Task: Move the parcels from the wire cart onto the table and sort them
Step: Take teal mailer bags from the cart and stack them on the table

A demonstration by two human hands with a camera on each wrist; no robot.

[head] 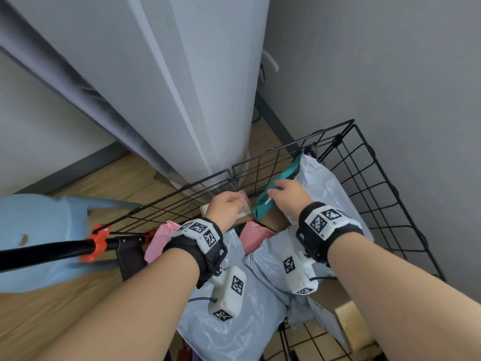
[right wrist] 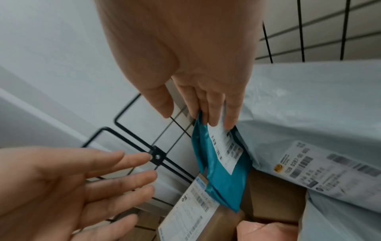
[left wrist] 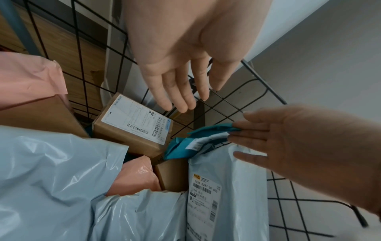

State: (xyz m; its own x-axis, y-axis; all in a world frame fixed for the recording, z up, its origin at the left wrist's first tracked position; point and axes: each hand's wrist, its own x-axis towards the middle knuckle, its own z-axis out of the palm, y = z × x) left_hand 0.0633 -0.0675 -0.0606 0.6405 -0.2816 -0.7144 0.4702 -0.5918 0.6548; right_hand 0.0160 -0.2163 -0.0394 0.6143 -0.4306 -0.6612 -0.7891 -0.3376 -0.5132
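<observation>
The black wire cart point(head: 364, 178) holds several parcels. A teal poly bag point(head: 285, 173) with a white label stands on edge against the far wire wall, between a brown labelled box point(left wrist: 128, 135) and a large grey poly bag point(head: 328, 186). My right hand point(right wrist: 191, 117) reaches down with straight fingers point(right wrist: 216, 117) touching the teal bag's point(right wrist: 222, 184) top edge and label, thumb held apart. My left hand point(left wrist: 198, 97) hovers flat over the brown box point(head: 243, 212), holding nothing.
More grey bags point(head: 234, 321), pink bags point(head: 253, 235) and brown boxes point(left wrist: 171, 176) fill the cart. A tall white cabinet point(head: 195, 87) stands just beyond it, a grey wall on the right. The black handle with an orange clamp point(head: 97, 241) and a light-blue plastic object point(head: 39, 230) lie left.
</observation>
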